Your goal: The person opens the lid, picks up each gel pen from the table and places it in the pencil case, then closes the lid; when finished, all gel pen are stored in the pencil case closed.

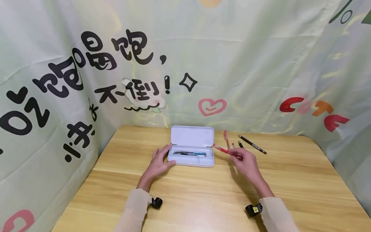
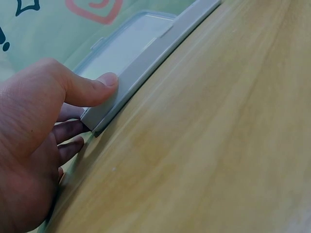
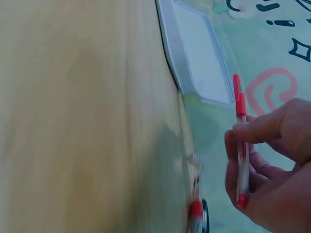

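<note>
A white pencil case (image 1: 185, 162) lies on the table with its lid (image 1: 192, 136) raised at the back. Several pens (image 1: 189, 154), dark and blue, lie in its long compartment. My left hand (image 1: 158, 162) holds the case at its left end; the left wrist view shows the thumb on the front wall and the fingers around the corner. To the right of the case, my right hand (image 1: 245, 162) pinches a red gel pen (image 3: 241, 104) between thumb and fingers. Its red cap end points at the case's right side, above the table.
Behind the right hand lie another red pen (image 1: 226, 135), a black pen (image 1: 252, 144) and a partly hidden dark pen (image 1: 240, 144). A printed curtain (image 1: 246, 74) hangs along the back edge of the wooden table (image 1: 185, 199).
</note>
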Tool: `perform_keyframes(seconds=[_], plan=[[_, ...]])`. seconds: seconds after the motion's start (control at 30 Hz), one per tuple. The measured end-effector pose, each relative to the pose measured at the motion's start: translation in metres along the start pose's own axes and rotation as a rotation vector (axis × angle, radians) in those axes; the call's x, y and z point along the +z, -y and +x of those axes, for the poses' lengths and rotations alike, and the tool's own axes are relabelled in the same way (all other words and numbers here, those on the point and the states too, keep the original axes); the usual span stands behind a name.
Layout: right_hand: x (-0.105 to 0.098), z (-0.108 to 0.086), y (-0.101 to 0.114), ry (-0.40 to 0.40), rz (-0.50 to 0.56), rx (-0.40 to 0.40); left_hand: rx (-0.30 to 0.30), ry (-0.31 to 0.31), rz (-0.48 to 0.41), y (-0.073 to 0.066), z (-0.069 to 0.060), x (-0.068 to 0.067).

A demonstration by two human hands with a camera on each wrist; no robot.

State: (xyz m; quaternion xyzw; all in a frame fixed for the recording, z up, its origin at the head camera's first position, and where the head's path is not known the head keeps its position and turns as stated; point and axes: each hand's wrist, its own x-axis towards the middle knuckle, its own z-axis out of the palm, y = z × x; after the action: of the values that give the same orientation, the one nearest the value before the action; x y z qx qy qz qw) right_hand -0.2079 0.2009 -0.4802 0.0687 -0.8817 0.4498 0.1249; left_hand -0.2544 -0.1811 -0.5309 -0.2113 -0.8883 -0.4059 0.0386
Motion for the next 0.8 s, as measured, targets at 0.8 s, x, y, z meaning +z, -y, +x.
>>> perform_keyframes(seconds=[0.8], plan=[[0.080,0.051,0.030,-0.001,0.019,-0.099,-0.012,0.001,-0.002,0.000,0.000,0.002]])
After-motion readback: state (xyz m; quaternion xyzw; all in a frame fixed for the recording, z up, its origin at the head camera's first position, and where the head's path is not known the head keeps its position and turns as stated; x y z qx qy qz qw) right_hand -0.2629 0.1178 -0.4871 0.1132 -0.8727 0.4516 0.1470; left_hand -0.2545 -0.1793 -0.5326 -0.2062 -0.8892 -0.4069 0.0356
